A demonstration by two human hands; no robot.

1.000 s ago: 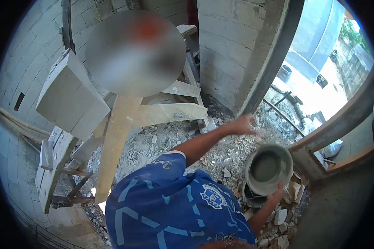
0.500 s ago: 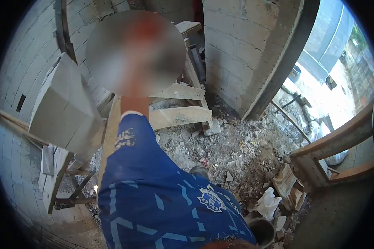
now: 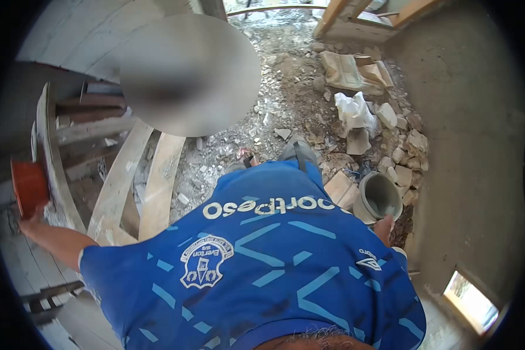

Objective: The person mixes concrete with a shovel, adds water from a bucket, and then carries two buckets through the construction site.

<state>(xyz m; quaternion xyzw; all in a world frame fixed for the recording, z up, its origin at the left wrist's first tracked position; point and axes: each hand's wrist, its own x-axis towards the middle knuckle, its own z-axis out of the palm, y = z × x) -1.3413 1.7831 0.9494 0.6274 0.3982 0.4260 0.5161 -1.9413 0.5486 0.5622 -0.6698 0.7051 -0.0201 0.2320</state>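
My left hand (image 3: 32,223) is stretched out to the far left, closed on an orange-red tub (image 3: 30,189) at its lower end. The tub is beside a pale, dusty board (image 3: 57,169). On the other side, my right hand (image 3: 384,226) hangs low near the rim of a grey bucket (image 3: 364,201). My blue shirt hides much of the right arm, and the fingers are too small to make out. Whether this hand touches the bucket cannot be told. Something pale and grey shows inside the bucket.
Rubble (image 3: 233,146) covers the ground around my feet. Broken stones (image 3: 411,149), a white plastic bag (image 3: 354,111) and torn paper sacking (image 3: 350,73) lie to the right, along a plastered wall (image 3: 466,146). Wooden planks (image 3: 163,169) stand at left. A blurred disc covers the upper left.
My view has swung downward and to the right. The left arm, raised ahead with something red at its blurred end, is now out to the left. My right hand has come into view.
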